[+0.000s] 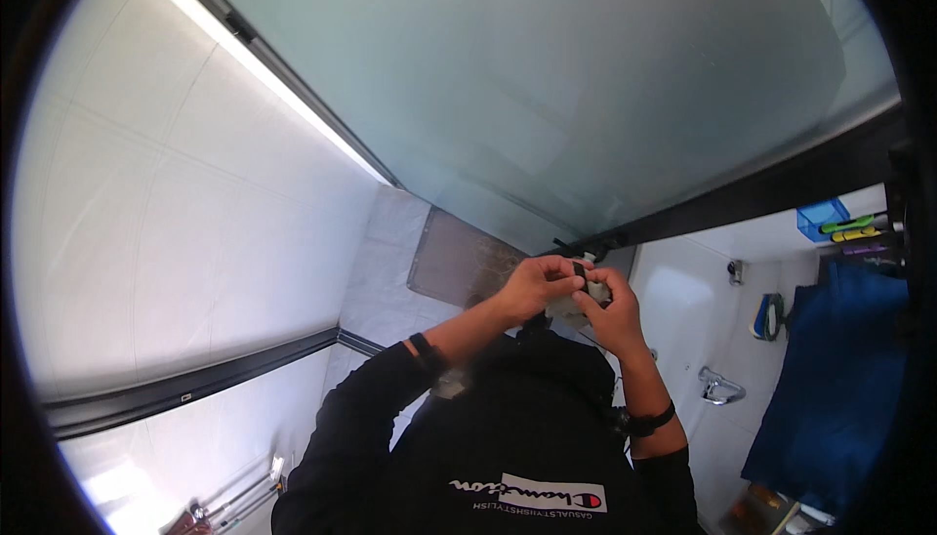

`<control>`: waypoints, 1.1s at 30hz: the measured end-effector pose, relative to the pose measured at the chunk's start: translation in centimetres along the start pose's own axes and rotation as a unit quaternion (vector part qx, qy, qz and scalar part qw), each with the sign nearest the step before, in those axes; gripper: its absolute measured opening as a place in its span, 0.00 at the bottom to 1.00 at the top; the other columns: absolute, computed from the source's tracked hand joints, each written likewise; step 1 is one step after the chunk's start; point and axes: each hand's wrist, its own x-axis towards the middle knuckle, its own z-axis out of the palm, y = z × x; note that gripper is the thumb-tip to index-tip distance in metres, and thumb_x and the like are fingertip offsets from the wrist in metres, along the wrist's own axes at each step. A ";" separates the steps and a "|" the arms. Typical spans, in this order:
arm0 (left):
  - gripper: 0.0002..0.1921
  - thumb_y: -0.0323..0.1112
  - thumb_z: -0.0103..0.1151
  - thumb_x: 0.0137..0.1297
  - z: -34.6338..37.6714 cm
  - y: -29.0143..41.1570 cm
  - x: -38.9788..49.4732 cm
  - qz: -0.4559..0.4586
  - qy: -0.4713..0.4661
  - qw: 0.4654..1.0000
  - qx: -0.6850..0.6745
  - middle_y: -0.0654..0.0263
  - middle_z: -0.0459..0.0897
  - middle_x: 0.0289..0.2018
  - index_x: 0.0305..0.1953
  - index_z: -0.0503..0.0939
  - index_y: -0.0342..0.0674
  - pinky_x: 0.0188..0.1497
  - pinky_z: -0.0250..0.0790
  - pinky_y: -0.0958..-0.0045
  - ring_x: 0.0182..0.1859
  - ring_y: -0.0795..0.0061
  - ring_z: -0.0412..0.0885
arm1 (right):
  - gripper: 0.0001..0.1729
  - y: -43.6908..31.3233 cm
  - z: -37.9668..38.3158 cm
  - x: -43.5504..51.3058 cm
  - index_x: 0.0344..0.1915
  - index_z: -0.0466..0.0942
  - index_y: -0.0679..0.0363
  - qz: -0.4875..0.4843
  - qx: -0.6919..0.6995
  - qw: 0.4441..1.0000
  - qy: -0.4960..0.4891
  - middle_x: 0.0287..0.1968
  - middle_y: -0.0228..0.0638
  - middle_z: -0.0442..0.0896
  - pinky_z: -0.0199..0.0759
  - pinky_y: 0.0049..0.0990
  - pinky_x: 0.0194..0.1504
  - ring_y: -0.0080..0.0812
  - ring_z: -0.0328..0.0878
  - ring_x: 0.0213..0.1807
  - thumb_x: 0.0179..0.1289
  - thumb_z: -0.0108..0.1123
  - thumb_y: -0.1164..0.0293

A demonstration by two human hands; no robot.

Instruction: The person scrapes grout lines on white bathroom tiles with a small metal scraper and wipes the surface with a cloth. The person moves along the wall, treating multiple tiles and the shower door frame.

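Observation:
My left hand (pixel 543 287) and my right hand (pixel 613 308) meet in front of my chest. Between the fingertips of my left hand is a small dark strip (pixel 580 271), its end held by thumb and fingers. The right hand's fingers grip a crumpled light beige item (pixel 598 291), which looks like cloth and hangs partly below the hands. Whether the strip and the beige item are joined, I cannot tell. Dark bands sit around both forearms.
A large frosted glass panel (pixel 512 81) stands ahead, with a brown mat (pixel 457 253) on the tiled floor below. At right are a chrome faucet (pixel 721 387), a blue towel (pixel 827 388), a blue plastic container (pixel 821 219) and brushes. Mop handles (pixel 245 495) lean at lower left.

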 end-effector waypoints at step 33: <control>0.22 0.19 0.71 0.72 0.8 -1.2 -0.4 0.088 0.068 0.991 0.072 0.62 0.88 0.54 0.61 0.73 0.37 0.62 0.81 0.67 0.59 0.74 0.86 | 0.13 -3.8 -4.1 -0.3 0.46 0.88 0.65 0.010 -0.179 0.977 -0.118 0.40 0.45 0.87 0.80 0.41 0.45 0.49 0.86 0.40 0.66 0.76 0.69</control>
